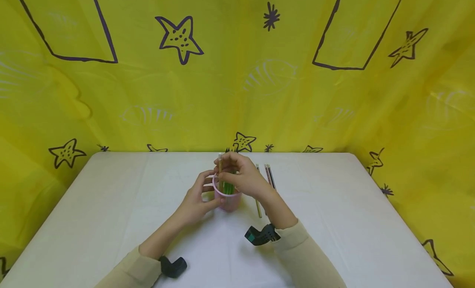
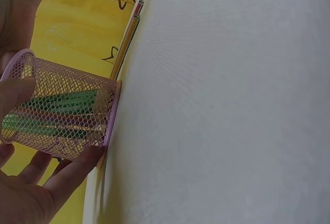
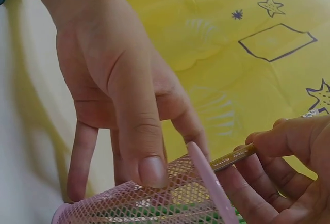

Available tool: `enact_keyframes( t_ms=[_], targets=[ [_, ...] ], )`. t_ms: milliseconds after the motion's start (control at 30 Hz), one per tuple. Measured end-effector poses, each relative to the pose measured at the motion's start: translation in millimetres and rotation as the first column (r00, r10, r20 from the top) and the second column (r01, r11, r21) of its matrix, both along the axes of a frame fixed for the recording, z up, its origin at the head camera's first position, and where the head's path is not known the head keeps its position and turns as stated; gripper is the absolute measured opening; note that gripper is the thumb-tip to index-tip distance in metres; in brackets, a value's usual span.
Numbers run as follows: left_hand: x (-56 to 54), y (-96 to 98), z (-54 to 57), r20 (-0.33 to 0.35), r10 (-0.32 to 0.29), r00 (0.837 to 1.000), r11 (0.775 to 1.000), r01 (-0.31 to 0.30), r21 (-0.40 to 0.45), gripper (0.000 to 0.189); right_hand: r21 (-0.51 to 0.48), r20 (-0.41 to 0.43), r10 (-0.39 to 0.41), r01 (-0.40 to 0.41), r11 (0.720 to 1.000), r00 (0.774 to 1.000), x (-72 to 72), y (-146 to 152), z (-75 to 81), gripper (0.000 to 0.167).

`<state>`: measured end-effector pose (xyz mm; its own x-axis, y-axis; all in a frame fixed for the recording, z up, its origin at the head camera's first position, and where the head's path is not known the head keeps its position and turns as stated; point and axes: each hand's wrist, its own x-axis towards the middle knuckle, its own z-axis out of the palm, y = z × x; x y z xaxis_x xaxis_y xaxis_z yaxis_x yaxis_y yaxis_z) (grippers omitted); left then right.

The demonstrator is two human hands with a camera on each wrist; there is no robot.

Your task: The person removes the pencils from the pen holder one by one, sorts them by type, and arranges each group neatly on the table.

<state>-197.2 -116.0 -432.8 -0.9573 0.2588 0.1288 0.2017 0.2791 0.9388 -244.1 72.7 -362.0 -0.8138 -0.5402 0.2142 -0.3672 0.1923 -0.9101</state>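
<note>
In the head view, the right hand (image 1: 243, 174) pinches a gold pencil (image 1: 220, 166), its long axis almost upright, at the left part of the opening of the pink cup (image 1: 231, 203). The left hand (image 1: 196, 203) grasps this cup from the left, above the white desk (image 1: 319, 246); loose pencils (image 1: 258, 207) lie right. In the left wrist view, round open mesh shows green pencils (image 2: 69, 102) inside. In the right wrist view, the slim, shiny gold pencil meets the smooth rim (image 3: 212, 182).

The cup (image 1: 233, 203) stands on the desk (image 1: 111, 205), a group of pencils (image 1: 228, 189) inside it. The left grip (image 1: 198, 200) is at its left side; the right grip (image 1: 239, 172), with one held pencil (image 1: 220, 166), is over its mouth. Loose pencils (image 1: 259, 208) lie right of the cup; the cloth (image 1: 208, 102) hangs behind it.
</note>
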Motion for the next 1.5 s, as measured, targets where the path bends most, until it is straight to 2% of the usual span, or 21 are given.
enact_keyframes(
  t_ms=[933,1200,1500],
  targets=[
    [0.3,0.8,1.5,-0.001,-0.013,1.000,0.999,0.013,0.031,0.079,-0.154,-0.032,-0.057,0.051,0.987,0.998,-2.9,31,24.7,0.030],
    [2.2,2.1,2.9,0.011,0.002,1.000,0.999,-0.002,0.033,0.079,-0.203,0.009,-0.074,0.074,0.976,0.997,-2.1,39,29.4,0.030],
    [0.7,2.1,0.3,0.011,0.001,1.000,0.999,-0.002,0.051,0.080,-0.301,0.045,-0.038,0.050,0.952,0.998,-2.9,50,34.4,0.035]
  ],
)
